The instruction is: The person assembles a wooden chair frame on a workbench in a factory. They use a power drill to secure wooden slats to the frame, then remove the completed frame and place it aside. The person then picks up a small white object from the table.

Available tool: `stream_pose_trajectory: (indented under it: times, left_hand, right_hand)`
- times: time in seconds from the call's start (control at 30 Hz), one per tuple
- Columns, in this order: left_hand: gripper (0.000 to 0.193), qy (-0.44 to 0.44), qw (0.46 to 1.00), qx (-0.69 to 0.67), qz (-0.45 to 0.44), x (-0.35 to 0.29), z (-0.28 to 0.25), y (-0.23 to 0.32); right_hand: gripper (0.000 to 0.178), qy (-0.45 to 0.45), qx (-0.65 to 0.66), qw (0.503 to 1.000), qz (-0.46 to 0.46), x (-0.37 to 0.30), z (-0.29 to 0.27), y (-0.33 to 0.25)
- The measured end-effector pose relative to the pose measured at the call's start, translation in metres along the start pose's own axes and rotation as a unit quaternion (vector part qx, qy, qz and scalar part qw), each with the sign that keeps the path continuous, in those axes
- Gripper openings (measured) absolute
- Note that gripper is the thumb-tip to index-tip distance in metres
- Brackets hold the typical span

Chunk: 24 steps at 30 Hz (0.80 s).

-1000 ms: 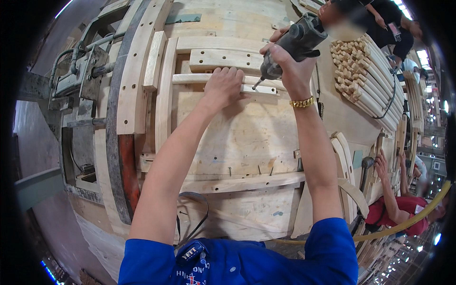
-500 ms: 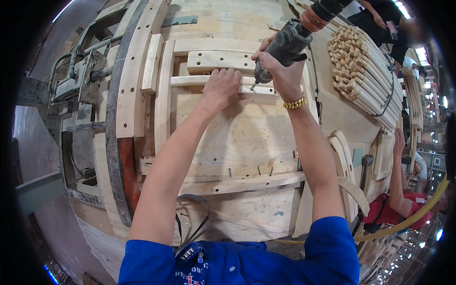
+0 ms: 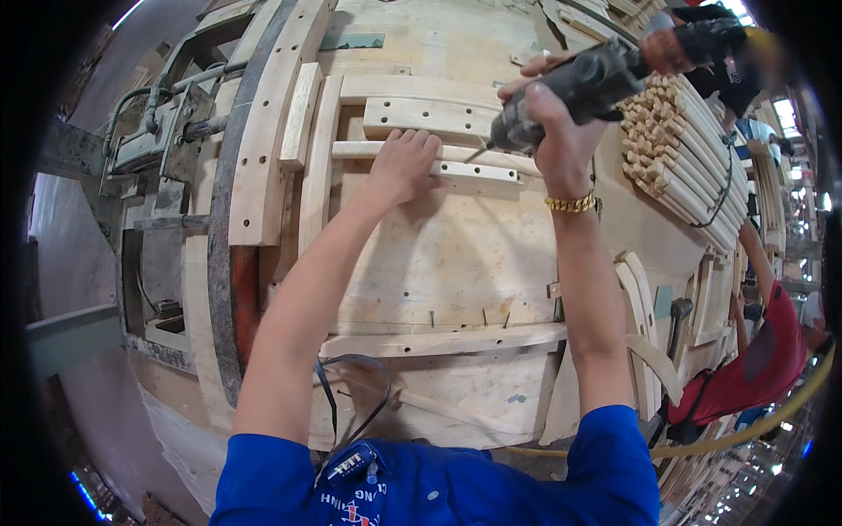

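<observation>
My right hand [image 3: 566, 145], with a gold bracelet at the wrist, is wrapped around a black power drill [image 3: 596, 79]. The drill is tilted, its thin bit pointing down and left just above a pale wooden strip with dark holes [image 3: 489, 172]. Whether the bit touches wood I cannot tell. My left hand [image 3: 405, 167] is closed over a slim wooden rail [image 3: 353, 151] and the strip's left end, hiding both there. Behind them lies a thicker wooden block with holes [image 3: 430, 114], inside a pale wooden frame [image 3: 321, 167] on the workbench [image 3: 447, 254].
A strapped bundle of wooden sticks [image 3: 684, 153] lies at the right. Metal clamp machinery [image 3: 180, 131] stands on the left. Nails stick up near the front rail [image 3: 447, 340]. A yellow hose [image 3: 745, 430] curves at lower right. A co-worker in a red shirt [image 3: 745, 364] is beyond it.
The drill has swung from steep to more slanted, its rear moving right, with my right hand. My left hand stays on the wood. The whole view has shifted slightly.
</observation>
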<state>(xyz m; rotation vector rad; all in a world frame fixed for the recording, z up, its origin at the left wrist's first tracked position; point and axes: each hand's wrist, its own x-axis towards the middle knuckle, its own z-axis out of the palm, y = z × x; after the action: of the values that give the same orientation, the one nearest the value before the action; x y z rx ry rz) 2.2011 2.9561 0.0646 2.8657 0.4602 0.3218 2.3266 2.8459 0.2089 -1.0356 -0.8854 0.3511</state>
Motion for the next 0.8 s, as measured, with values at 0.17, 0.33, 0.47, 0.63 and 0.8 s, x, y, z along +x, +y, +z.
stream_pose_trajectory:
  times: [0.17, 0.33, 0.47, 0.63, 0.8]
  left_hand:
    - [0.055, 0.037, 0.999, 0.016, -0.006, 0.0, -0.002, 0.006]
    - [0.054, 0.061, 0.998, 0.013, -0.004, -0.002, 0.003, 0.0]
    - [0.054, 0.065, 0.998, 0.014, -0.006, -0.001, 0.003, 0.001]
    - [0.053, 0.096, 0.995, 0.01, -0.002, -0.001, 0.006, -0.005]
    - [0.054, 0.087, 0.996, -0.004, 0.004, -0.001, 0.01, -0.002]
  right_hand:
    - [0.037, -0.033, -0.01, 0.999, 0.002, -0.001, 0.008, 0.02]
    - [0.036, -0.076, -0.042, 0.996, 0.012, -0.004, 0.016, 0.034]
    - [0.037, -0.143, -0.096, 0.985, -0.003, -0.001, 0.019, 0.041]
    - [0.027, -0.096, -0.025, 0.994, 0.042, 0.003, 0.022, 0.037]
    - [0.028, -0.112, 0.038, 0.993, 0.016, -0.001, 0.016, 0.046]
